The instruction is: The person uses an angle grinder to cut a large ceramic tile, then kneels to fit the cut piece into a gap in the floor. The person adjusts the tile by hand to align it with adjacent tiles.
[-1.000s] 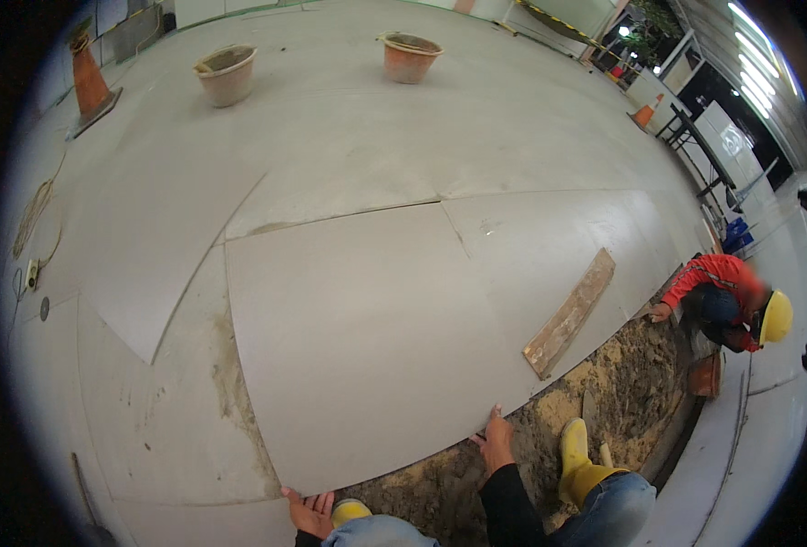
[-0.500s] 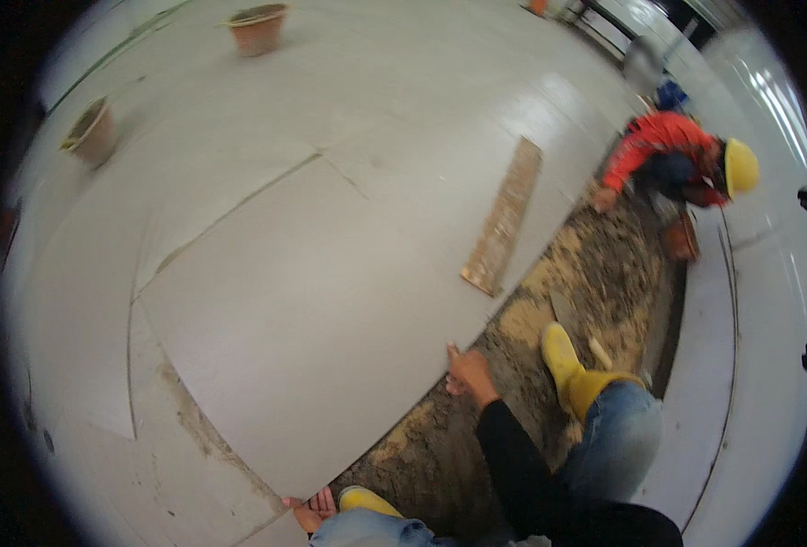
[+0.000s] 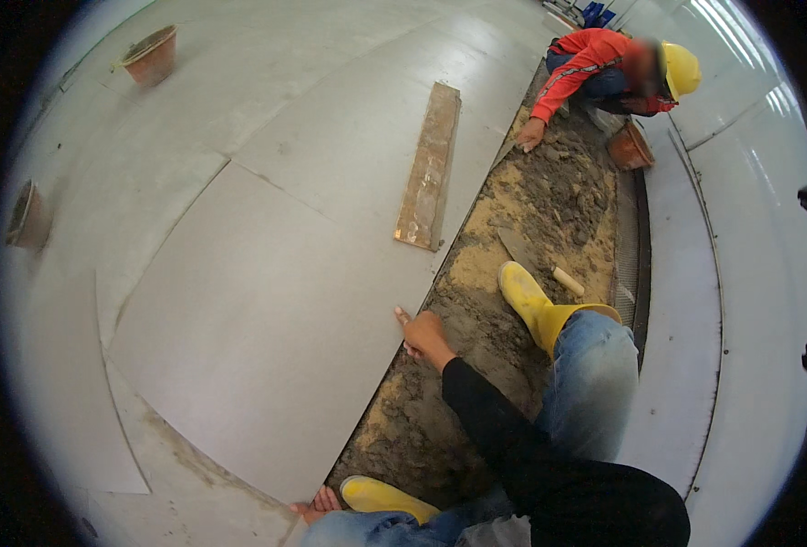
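Observation:
A large pale grey floor tile lies in front of me, its right edge along a strip of bare mortar. My right hand, at the end of a black sleeve, grips that edge, with one finger stretched over the top face and the others curled at the side. At the tile's near corner, my left hand is closed round the edge, partly hidden by my knee. A trowel with a pale handle rests on the mortar beyond my yellow right boot.
A mortar-stained wooden plank lies on the tiles ahead. A co-worker in red with a yellow helmet crouches at the far end of the strip, beside an orange-brown bucket. Two more buckets, one upright, stand left. A dark drain channel borders the strip.
The whole view has shifted, so plank, buckets and co-worker appear further left and higher or lower. Both my hands stay at the same places on the tile's edge.

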`<state>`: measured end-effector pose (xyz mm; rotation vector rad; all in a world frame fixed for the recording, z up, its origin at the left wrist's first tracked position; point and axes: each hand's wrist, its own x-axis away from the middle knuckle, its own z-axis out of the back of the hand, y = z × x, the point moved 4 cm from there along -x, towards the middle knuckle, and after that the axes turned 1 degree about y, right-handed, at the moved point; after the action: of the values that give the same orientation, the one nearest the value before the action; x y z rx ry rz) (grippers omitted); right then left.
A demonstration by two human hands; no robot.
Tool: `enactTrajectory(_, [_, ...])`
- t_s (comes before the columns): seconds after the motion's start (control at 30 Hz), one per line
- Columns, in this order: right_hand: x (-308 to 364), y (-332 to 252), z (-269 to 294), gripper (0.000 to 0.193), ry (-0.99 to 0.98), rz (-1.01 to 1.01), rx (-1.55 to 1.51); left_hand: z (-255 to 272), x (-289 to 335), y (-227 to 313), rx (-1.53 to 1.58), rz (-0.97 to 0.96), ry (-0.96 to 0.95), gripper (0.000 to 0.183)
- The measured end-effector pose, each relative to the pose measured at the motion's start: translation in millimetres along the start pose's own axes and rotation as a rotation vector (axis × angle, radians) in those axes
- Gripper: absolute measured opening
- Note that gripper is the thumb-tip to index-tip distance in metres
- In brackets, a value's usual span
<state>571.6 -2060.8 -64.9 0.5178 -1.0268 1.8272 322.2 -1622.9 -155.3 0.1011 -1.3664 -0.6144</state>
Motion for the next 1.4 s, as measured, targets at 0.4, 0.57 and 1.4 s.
enactTrajectory(0.4, [-38.1,22.8,-20.4,0.075,0.232,0.045,0.223,6.1,-11.5,-0.8,0.127,0.123,-0.094,0.084])
enactTrajectory(0.57, [-56.8,41.9,-22.2,0.071,0.165,0.032,0.212,4.2,16.5,-2.9,0.111,-0.019,-0.167,0.083])
enactTrajectory(1.4, [57.4,-85.8,-120.0,0.058,0.063,0.978,0.611,-15.3,62.9,-17.0,0.277,0.004,-0.376,0.037])
